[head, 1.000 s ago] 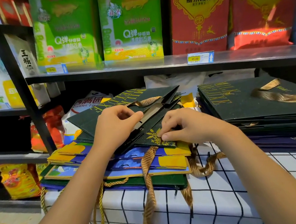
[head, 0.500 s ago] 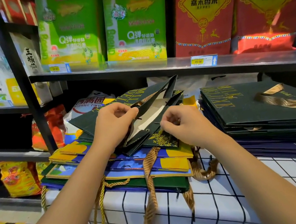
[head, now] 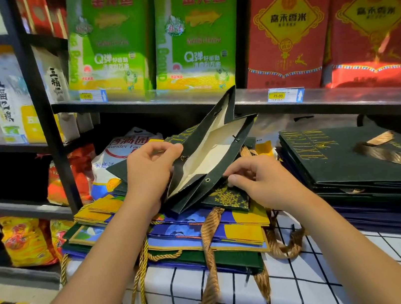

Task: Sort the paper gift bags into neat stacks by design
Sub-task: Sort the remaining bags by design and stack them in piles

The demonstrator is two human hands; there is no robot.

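Dark green gift bag (head: 202, 156) held mouth-open above the mixed pile (head: 180, 231) at the left of the tabletop (head: 320, 285), cream lining showing between its two walls. Left hand (head: 149, 175) curled round the near-left edge of the bag — grip pinched on the upper wall, thumb over the rim by the gold eyelet. Right hand (head: 262, 181) just beside the lower wall, fingers bent and pinching its rim close to the second eyelet, so the bag lay stretched between the two grips and tilted up toward the shelf (head: 343, 100). Lower corner of the bag rested on the pile, on a green bag with a gold leaf print. Gold ribbon handles (head: 209, 250) hung from the pile over the checked tabletop edge. Neat stack of matching green bags (head: 353, 161) lay to the right — well apart from both hands. Rice sacks (head: 191, 37) stood on the shelf behind.
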